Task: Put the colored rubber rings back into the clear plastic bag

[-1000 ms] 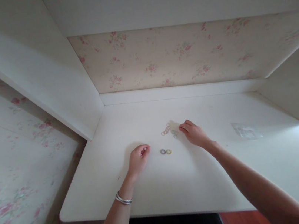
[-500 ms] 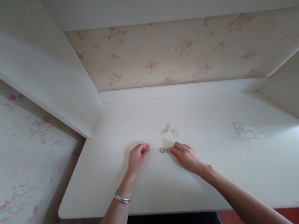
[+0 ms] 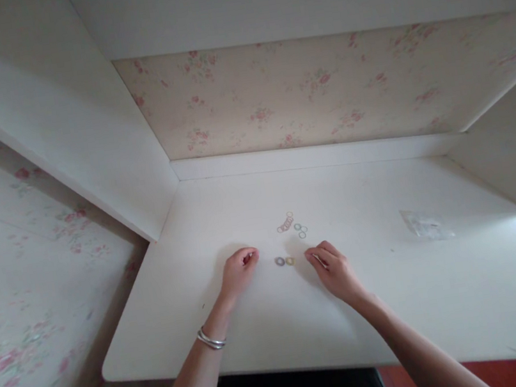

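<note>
Small coloured rings lie on the white desk (image 3: 400, 301). A purple ring (image 3: 280, 261) and a yellow ring (image 3: 290, 260) sit side by side between my hands. Behind them are a short chain of peach rings (image 3: 286, 223) and a few pale green rings (image 3: 301, 231). My left hand (image 3: 239, 274) rests curled on the desk just left of the purple ring, a silver bangle (image 3: 211, 341) on its wrist. My right hand (image 3: 333, 269) is just right of the yellow ring with thumb and fingertips pinched together. I see nothing between them.
A small clear plastic bag (image 3: 425, 225) lies at the right of the desk. White side panels stand left (image 3: 100, 146) and right (image 3: 515, 161), with flowered wallpaper (image 3: 301, 93) behind and a shelf overhead. The desk's front edge runs just under my forearms.
My right hand came back from the green rings to the yellow ring, then shifted slightly right of it. The left hand has stayed where it was.
</note>
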`<control>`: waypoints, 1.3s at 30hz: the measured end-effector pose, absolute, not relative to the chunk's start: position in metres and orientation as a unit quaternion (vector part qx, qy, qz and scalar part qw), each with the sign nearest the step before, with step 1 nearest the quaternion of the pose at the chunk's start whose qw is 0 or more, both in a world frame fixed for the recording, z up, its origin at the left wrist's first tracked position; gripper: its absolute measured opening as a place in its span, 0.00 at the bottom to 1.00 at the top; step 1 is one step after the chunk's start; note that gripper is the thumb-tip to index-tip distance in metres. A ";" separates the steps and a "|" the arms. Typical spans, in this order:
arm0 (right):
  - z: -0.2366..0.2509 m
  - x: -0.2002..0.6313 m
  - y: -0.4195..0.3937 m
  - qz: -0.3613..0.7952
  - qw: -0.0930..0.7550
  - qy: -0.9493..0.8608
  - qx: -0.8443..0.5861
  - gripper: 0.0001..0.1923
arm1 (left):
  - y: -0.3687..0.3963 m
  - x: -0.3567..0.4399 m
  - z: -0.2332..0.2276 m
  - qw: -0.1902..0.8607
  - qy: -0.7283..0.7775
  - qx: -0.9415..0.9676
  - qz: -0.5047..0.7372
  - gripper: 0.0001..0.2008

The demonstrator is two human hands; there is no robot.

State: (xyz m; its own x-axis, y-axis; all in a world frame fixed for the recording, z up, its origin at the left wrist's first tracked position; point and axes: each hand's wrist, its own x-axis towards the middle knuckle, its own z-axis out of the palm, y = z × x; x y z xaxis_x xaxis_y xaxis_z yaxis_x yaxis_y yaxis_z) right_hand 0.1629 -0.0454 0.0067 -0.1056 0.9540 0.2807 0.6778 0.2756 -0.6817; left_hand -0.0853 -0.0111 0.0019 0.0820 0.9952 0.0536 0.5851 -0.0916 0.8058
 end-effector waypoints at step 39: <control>-0.009 0.182 -0.045 0.244 0.420 -0.587 -0.648 0.20 | 0.101 -0.024 0.022 0.095 0.433 0.894 0.069 0.10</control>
State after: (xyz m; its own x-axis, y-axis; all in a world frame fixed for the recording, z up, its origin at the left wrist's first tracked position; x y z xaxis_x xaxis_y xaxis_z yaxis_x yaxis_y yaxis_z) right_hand 0.1822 -0.0452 -0.0092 0.1919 0.9653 0.1770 0.5551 0.0420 -0.8307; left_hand -0.0237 0.1013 0.0218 0.6154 0.7872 0.0402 0.7611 -0.6068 0.2291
